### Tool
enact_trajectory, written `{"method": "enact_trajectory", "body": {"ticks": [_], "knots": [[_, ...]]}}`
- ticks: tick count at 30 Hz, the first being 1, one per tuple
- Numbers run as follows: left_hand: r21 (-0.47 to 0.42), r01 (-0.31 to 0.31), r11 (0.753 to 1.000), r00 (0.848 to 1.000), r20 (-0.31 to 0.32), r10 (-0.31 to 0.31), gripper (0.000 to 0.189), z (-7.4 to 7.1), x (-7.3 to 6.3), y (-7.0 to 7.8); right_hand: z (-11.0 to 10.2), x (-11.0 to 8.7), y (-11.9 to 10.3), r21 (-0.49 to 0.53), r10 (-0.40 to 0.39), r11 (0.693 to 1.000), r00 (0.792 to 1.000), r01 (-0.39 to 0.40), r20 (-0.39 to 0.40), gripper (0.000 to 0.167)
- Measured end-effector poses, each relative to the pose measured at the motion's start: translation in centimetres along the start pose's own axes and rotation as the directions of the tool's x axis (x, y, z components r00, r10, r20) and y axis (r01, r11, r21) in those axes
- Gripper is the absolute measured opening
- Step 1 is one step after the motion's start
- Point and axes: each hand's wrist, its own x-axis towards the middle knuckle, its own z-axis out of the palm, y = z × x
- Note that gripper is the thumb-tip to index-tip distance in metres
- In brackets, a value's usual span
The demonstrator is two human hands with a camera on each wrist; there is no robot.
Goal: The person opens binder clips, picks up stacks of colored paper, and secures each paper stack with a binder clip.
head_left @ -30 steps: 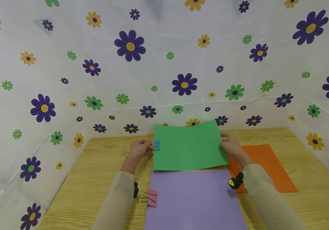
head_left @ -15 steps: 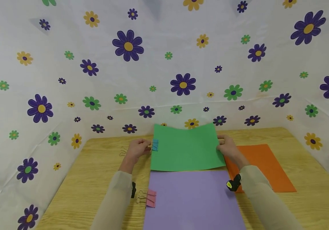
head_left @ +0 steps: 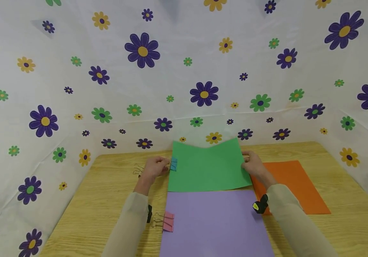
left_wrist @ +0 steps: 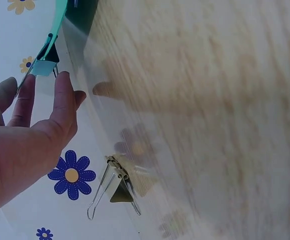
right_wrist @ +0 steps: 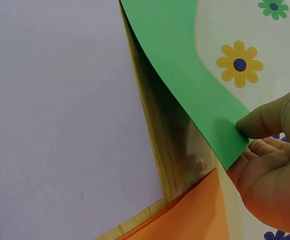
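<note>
A green paper sheet (head_left: 206,169) lies bowed at the far side of the table, its right end raised. A blue binder clip (head_left: 174,164) sits on its left edge. My left hand (head_left: 153,168) holds that clip by its wire handles, thumb and fingertips at the wires in the left wrist view. My right hand (head_left: 253,166) pinches the sheet's right edge between thumb and fingers. Below the green sheet, closer to me, lies a purple sheet (head_left: 216,223) with a pink binder clip (head_left: 169,221) on its left edge.
An orange sheet (head_left: 294,187) lies on the wooden table to the right, partly behind my right forearm. A loose gold-coloured binder clip (left_wrist: 119,190) lies on the table beyond my left hand. Flower-patterned white cloth (head_left: 171,71) encloses the table's back and sides.
The far edge of the green sheet now dips more in the middle, and its right edge has shifted slightly left with my right hand. Both hands keep their grips.
</note>
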Motion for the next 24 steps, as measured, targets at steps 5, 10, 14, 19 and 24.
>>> {"method": "enact_trajectory", "body": {"ticks": [5,10,14,19,24], "knots": [[0.027,-0.012,1.000,1.000,-0.013,0.013,0.029,0.21,-0.14,-0.08,0.05,0.14,0.08,-0.014,0.009,1.000,1.000,-0.009,-0.004,0.061],[0.050,-0.031,0.998,0.999,-0.035,0.033,0.027,0.30,-0.12,-0.28,0.18,0.49,0.46,-0.036,0.011,0.999,1.000,-0.011,-0.016,0.060],[0.072,-0.031,0.997,0.999,-0.042,0.034,0.028,0.27,-0.12,-0.35,0.27,0.55,0.67,-0.063,0.015,0.998,1.000,-0.016,-0.023,0.059],[0.101,-0.030,0.994,0.999,-0.041,0.034,0.029,0.25,-0.17,-0.35,0.33,0.48,0.80,-0.106,0.020,0.994,0.999,-0.023,-0.031,0.060],[0.133,-0.036,0.990,0.998,-0.043,0.042,0.029,0.31,-0.18,-0.35,0.21,0.43,0.82,-0.123,0.030,0.992,0.999,-0.035,-0.045,0.061]]}}
